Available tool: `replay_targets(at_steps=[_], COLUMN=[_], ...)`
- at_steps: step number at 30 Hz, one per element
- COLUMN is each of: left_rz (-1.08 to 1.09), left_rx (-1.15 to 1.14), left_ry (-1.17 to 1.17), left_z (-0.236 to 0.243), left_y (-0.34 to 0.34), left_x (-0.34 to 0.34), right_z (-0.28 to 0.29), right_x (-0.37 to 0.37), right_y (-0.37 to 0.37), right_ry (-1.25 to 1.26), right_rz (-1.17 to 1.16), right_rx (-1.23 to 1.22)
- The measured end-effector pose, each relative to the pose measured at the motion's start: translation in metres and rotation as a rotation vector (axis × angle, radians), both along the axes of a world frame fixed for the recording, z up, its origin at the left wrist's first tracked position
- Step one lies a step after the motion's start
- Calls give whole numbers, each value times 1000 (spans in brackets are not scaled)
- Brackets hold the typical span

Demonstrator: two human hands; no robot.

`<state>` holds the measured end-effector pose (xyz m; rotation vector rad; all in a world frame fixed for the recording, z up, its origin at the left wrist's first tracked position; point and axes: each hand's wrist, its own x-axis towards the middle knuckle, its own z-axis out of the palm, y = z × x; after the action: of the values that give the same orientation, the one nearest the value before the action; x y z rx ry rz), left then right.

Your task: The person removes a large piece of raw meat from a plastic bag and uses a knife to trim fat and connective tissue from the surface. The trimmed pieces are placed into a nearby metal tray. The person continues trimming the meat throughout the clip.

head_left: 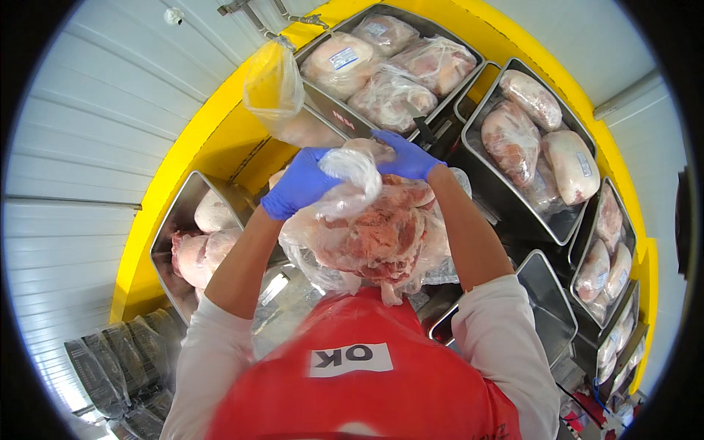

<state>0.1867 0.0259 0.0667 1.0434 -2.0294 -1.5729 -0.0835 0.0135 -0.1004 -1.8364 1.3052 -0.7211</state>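
A large piece of raw meat [378, 238] lies in front of me, just past my red apron. Clear plastic film clings to its sides and near end. My left hand [304, 182], in a blue glove, is closed on a bunched part of the clear plastic bag [358, 176] above the meat. My right hand [408, 155], gloved the same way, grips the bag at the far end of the meat. The fingertips of both hands are partly hidden by plastic and meat.
Wrapped meat fills a metal bin [323, 104] ahead and another bin [477, 150] at right. Smaller bins of meat continue down the right side. A metal bin [165, 246] stands left. A clear bag [273, 84] hangs at the far bin's corner. Black crates [121, 359] sit lower left.
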Motion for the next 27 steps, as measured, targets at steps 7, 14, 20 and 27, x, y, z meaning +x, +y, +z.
replay_targets(at_steps=[7,14,20,27], left_rz=[-233,-251,-403,-132], left_rx=[-64,19,137,57], left_ry=[-131,-238,-515,-563], left_z=[-10,-15,-32,-80], left_y=[39,54,69,62], left_x=[-12,21,87,149], right_z=[-1,42,20,20], right_x=[-22,-98,-16,1], right_y=[-14,183,321,275], right_ry=[-347,-58,-134,-130], right_rz=[-263,-463,-296,-457], right_rx=[-304,-70,305,-29])
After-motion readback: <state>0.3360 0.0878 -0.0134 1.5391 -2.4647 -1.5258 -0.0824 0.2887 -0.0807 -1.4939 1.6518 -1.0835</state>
